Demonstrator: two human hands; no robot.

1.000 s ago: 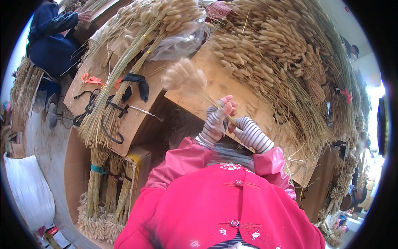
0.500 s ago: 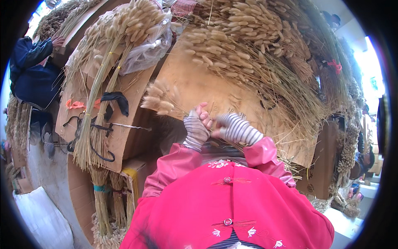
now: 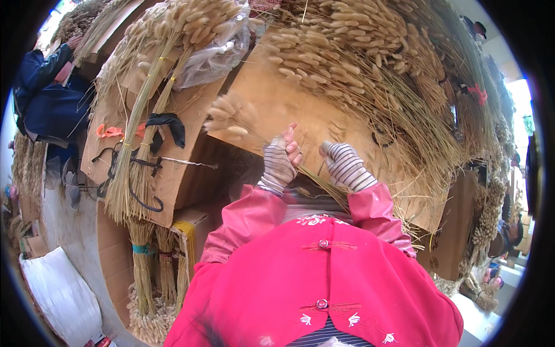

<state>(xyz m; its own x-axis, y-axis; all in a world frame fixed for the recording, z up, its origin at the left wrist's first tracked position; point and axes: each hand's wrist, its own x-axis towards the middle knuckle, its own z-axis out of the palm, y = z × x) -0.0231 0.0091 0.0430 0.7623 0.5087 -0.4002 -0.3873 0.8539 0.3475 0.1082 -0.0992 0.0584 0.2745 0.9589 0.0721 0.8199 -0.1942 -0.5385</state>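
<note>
— Gathering a small bunch of dried bunny-tail grass (image 3: 234, 118), by the look of it: left hand (image 3: 279, 163) in a striped fingerless glove, closed round the stems, fluffy heads fanning up and to the left of that hand.

— And the right hand (image 3: 345, 166)?

— Also gloved, just right of the left hand, curled over, fingers hidden behind the knuckles. Touching the thin stems (image 3: 321, 184) running down between both hands toward the pink jacket (image 3: 324, 277), probably pinching them, but cannot tell for sure.

— Which step, then?

— Judged as mid-bundling: stems being evened up and held tight against the cardboard sheet (image 3: 300, 98) on the bench beyond the hands. Not tied yet, as far as visible.

— Next move calling for what?

— Likely a firm left-hand grip while the right draws more stalks from the big grass heap (image 3: 376, 63) up and to the right. Care needed with brittle stems.

— Anything else nearby?

— Finished tied bundles (image 3: 136, 156) well left of the left hand, black cords (image 3: 165, 124) beside them, another person in dark blue (image 3: 43, 98) farther left.
</note>
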